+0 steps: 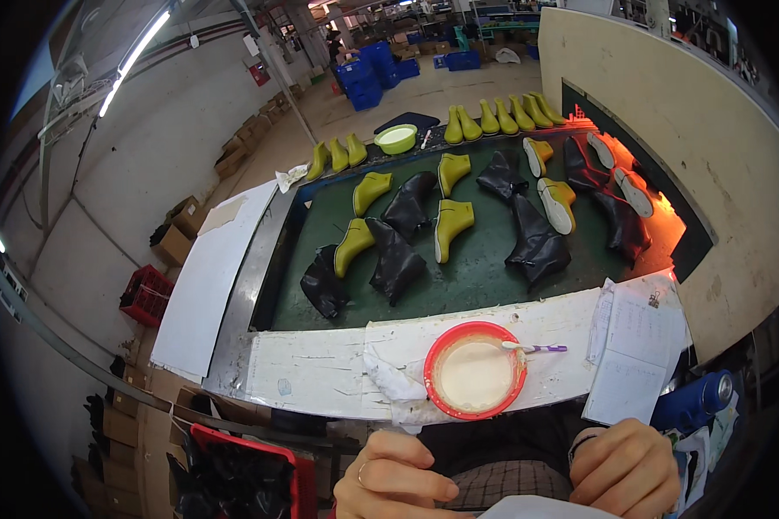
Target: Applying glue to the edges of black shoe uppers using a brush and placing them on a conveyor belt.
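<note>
My left hand (394,480), a ring on one finger, is closed with curled fingers at the lower edge. To its right my right hand (627,469) is curled into a similar grip. Between them a smooth white thing (537,509) shows only in part; its kind and the fingertips' hold on it are hidden. Just beyond the hands, a red bowl (430,385) of cream-coloured liquid rests on the white ledge (320,368). A purple-handled brush (547,349) lies across its rim.
Yellow-green shoe uppers (452,227) and black boot uppers (535,242) lie on a green conveyor belt (476,290), some with white soles. An orange-glowing tunnel (666,229) stands right. Papers (636,346), a blue can (697,402) and a red crate (303,484) flank me.
</note>
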Motion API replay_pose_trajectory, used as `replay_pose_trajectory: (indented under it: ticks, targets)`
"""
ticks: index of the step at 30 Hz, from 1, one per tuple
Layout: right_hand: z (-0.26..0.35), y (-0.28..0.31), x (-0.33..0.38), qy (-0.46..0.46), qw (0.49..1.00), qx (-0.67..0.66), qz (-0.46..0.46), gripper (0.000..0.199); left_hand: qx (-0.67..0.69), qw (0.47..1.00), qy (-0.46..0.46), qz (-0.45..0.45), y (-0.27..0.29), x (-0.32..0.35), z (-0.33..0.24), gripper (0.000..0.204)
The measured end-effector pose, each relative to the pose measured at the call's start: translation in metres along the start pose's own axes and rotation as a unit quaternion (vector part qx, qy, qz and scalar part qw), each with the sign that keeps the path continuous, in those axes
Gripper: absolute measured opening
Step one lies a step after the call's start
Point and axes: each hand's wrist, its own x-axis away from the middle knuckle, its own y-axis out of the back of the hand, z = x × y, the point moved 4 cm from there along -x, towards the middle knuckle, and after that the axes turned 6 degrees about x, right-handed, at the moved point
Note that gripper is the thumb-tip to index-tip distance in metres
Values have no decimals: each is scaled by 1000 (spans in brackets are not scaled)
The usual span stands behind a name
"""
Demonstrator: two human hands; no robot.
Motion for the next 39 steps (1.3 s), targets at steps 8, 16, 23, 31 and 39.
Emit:
replay_pose_trajectory:
  ticks: [8, 16, 23, 31, 39]
  targets:
    - [-29, -10, -6, -56, 879, -471, 50, 16, -58, 993, -90, -59, 0, 3, -9, 4]
    - [-9, -14, -3, -61, 938, -335, -62, 19, -54, 998, -13, -30, 2, 4, -9, 7]
    - [5, -15, -7, 44, 998, -37, 18, 15, -92, 994, -4, -53, 5, 3, -19, 9]
    - [-4, 23, 11, 92, 994, -38, 43, 20, 157, 984, 55, 60, -15, 1, 27, 15]
    - [-106, 79, 162, -270, 839, 245, -404, 19, 198, 946, 205, 152, -32, 40, 85, 24]
